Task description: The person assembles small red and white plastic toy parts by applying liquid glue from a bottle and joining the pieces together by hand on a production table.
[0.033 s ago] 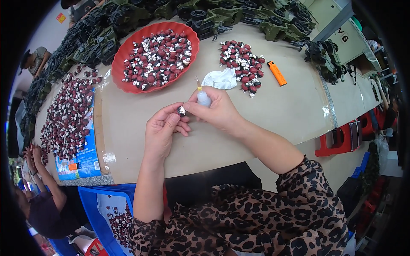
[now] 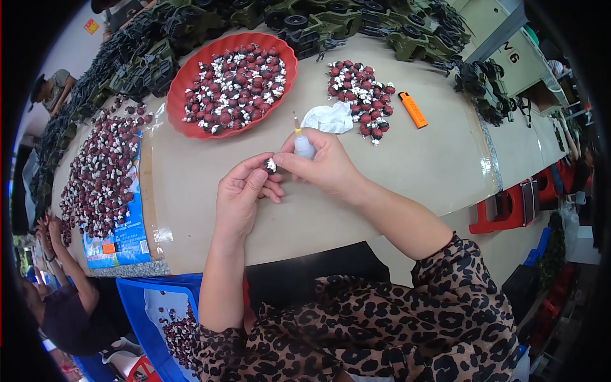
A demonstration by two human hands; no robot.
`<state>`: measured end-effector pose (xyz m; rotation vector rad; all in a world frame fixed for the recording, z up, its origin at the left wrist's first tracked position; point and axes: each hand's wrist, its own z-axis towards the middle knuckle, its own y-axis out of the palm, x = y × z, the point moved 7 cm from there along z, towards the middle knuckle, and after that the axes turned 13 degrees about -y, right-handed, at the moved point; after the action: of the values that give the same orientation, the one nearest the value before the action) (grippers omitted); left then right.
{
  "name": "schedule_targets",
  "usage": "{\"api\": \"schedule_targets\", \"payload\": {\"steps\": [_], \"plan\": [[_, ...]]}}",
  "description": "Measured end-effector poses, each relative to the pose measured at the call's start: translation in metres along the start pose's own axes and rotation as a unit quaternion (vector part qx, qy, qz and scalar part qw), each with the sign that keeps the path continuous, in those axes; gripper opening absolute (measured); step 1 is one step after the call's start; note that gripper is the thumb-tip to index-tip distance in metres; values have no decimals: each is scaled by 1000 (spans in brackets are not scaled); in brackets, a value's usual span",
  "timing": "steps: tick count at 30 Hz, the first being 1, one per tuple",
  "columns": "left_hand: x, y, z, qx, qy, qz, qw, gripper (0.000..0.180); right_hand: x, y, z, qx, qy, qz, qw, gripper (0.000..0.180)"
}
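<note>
A small dark-and-white piece (image 2: 270,167) is pinched by the left hand (image 2: 239,188), just left of the needle-tipped bottle (image 2: 303,149) gripped, tip pointing away, by the right hand (image 2: 328,167).

Small rounded piece (image 2: 270,166), black with white patch, held; translucent bottle (image 2: 303,148) near it, needle (image 2: 295,119) pointing up.
</note>
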<state>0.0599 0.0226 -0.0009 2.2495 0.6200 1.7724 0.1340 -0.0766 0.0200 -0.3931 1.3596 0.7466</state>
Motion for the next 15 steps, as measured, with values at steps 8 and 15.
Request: {"api": "schedule_targets", "payload": {"steps": [8,15], "plan": [[2,3,0,-37,-20,-17,999,34,0,12,-3,-47,-5,52,998,14],[3,5,-2,-44,-24,-21,999,34,-7,12,-3,-66,-73,-6,995,11]]}}
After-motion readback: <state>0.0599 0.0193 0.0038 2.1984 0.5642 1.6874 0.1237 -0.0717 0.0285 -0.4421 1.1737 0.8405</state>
